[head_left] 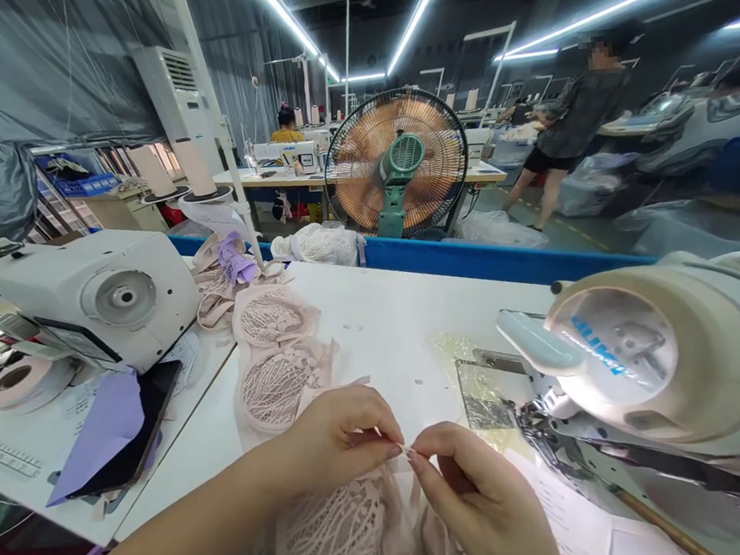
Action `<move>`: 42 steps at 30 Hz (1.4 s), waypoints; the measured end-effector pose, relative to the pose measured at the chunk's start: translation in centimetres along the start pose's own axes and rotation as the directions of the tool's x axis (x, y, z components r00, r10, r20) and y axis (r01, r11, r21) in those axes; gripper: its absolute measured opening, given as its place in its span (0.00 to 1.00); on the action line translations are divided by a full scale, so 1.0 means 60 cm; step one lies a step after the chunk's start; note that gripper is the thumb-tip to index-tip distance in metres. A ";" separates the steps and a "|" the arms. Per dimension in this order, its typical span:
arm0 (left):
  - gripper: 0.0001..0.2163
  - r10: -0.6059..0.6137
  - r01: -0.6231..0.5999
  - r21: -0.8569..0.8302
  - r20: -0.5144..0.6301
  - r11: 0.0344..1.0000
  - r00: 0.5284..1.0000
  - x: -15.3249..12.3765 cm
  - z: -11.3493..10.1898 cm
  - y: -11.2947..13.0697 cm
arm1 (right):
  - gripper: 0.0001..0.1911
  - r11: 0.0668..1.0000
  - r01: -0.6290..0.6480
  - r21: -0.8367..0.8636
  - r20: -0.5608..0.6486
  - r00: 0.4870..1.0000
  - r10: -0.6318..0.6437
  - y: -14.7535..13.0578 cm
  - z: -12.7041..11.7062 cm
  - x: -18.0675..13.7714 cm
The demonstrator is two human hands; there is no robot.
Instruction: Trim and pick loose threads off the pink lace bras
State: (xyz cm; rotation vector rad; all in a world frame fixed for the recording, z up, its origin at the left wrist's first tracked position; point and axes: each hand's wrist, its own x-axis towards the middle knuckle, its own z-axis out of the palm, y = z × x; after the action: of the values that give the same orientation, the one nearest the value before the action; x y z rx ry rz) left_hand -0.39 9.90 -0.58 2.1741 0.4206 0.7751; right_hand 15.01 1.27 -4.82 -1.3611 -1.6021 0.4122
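My left hand [351, 430] and my right hand [472, 484] meet over the white table, thumbs and forefingers pinched. Between their fingertips is a thin pale strip [407, 450], too small to make out clearly; whether it belongs to the garment below I cannot tell. Under my hands lies a beige lace bra [340, 530], partly hidden by them. Another beige lace bra piece [280, 389] lies flat just beyond my left hand, its cups facing up. To the right of my right hand stands a white sewing machine [714, 360] with its lamp lit.
A second sewing machine [79, 290] stands at left, with a tape roll [26, 383], a phone [161, 408] and purple paper [102, 430] beside it. Beige and purple fabric [235, 259] is piled behind. Past the blue edge [472, 256] are a large fan [399, 167] and a standing person [579, 112].
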 end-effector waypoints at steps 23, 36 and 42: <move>0.02 -0.061 0.060 -0.071 -0.007 0.996 0.998 -0.001 0.009 0.007 | 0.08 0.991 0.129 0.018 -0.030 0.991 -0.128 -0.005 -0.004 0.003; 0.02 0.025 -0.025 0.001 -0.046 1.000 0.999 0.000 0.012 0.001 | 0.06 0.958 0.287 -0.015 -0.016 0.958 -0.287 0.000 -0.007 0.006; 0.02 0.012 -0.012 -0.004 -0.027 1.000 1.000 0.000 0.011 0.001 | 0.06 0.968 0.249 -0.037 -0.018 0.968 -0.250 -0.001 -0.008 0.005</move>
State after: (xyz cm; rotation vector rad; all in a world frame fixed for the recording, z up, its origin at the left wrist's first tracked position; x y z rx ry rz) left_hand 0.04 9.47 -0.91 2.1665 0.4200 0.8114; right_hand 15.38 1.38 -4.40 -1.1659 -1.7421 0.2173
